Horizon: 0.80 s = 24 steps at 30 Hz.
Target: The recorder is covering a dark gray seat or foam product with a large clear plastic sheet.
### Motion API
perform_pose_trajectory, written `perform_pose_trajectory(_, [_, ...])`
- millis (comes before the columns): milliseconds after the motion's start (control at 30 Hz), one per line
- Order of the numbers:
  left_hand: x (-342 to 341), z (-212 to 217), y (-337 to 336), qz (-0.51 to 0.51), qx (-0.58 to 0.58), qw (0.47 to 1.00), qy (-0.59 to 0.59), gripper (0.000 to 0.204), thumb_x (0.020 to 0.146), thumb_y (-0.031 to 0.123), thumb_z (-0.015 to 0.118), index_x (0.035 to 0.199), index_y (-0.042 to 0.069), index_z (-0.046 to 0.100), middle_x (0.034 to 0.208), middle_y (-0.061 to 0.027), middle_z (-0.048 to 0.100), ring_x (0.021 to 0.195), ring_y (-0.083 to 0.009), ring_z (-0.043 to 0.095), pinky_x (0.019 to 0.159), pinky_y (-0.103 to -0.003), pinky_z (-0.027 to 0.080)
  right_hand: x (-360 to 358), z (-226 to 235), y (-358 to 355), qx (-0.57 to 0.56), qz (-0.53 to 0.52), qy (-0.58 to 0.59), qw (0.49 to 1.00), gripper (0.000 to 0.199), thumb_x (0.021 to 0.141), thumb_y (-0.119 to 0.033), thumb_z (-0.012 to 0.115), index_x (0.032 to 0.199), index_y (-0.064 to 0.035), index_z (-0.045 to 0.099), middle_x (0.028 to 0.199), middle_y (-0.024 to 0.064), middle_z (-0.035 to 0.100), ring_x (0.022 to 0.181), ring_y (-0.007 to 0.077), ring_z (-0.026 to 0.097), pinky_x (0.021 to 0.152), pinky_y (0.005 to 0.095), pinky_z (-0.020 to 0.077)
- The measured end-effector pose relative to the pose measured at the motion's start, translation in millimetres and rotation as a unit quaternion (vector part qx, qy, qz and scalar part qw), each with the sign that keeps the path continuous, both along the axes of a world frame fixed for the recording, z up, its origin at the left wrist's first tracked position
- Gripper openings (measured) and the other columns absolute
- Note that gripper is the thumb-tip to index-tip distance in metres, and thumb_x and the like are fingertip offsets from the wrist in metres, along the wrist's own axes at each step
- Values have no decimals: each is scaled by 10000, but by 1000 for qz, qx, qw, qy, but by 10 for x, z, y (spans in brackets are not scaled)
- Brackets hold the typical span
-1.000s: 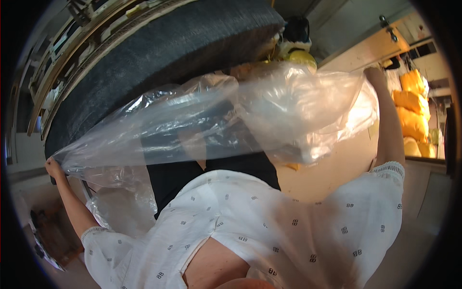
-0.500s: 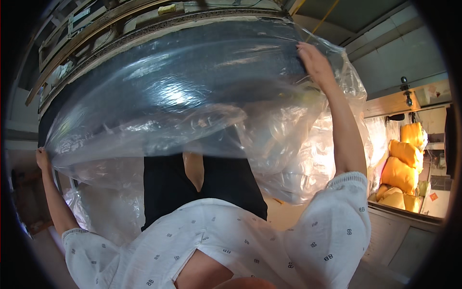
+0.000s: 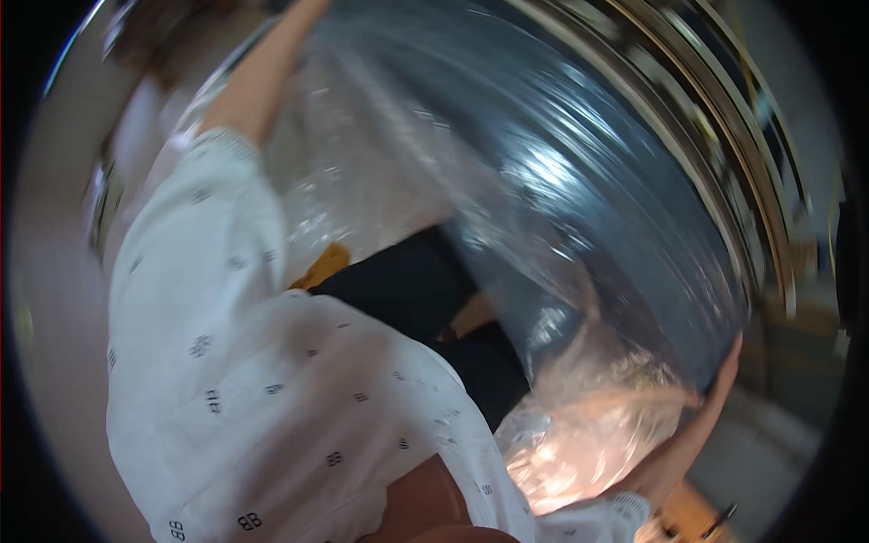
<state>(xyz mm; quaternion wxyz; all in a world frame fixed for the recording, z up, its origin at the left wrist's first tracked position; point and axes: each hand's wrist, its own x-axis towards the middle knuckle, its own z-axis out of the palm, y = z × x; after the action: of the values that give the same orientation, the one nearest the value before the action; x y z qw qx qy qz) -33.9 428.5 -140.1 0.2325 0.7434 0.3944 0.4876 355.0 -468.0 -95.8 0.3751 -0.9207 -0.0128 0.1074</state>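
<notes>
A large clear plastic sheet [image 3: 389, 154] spreads over a long dark surface [image 3: 625, 208] and hangs down over my lap in loose folds. My right hand [image 3: 730, 362] is at the sheet's edge, by the near right corner of the dark surface. Its fingers are smeared by motion, so their grip is unclear. My left forearm [image 3: 258, 86] stretches up along the sheet's far left side. The left hand itself is cut off by the top edge of the picture.
Long wooden rails [image 3: 724, 118] run along the far side of the dark surface. A mustard-yellow piece [image 3: 324, 266] lies beside my black trousers [image 3: 398, 281]. Bright light shines through bunched plastic at the lower right, near an orange-brown board [image 3: 692, 516].
The whole view has swung round, and the scene is blurred. My left arm now reaches toward the top edge, its hand out of sight. My right hand now appears low at the right.
</notes>
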Motion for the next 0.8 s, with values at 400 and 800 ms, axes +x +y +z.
perform_pose_trajectory(400, [-575, 175, 330, 7, 113, 991, -76, 215, 781, 248, 556, 811, 51, 637, 829, -157, 630, 815, -294, 602, 738, -384, 455, -3089, 745, 3940, 154, 511, 34, 845, 193, 900, -110, 489, 1029, -15, 598, 952, 61, 602, 884, 136, 577, 780, 267, 469])
perform_pose_trajectory(800, [-157, 288, -146, 112, 17, 971, -210, 208, 816, 215, 510, 847, 22, 582, 852, -207, 611, 837, -361, 578, 751, -413, 442, -4415, -1206, 5882, 239, 488, -44, 838, 598, 790, -251, 659, 1277, 10, 428, 1171, 199, 532, 1033, 199, 539, 825, 302, 448])
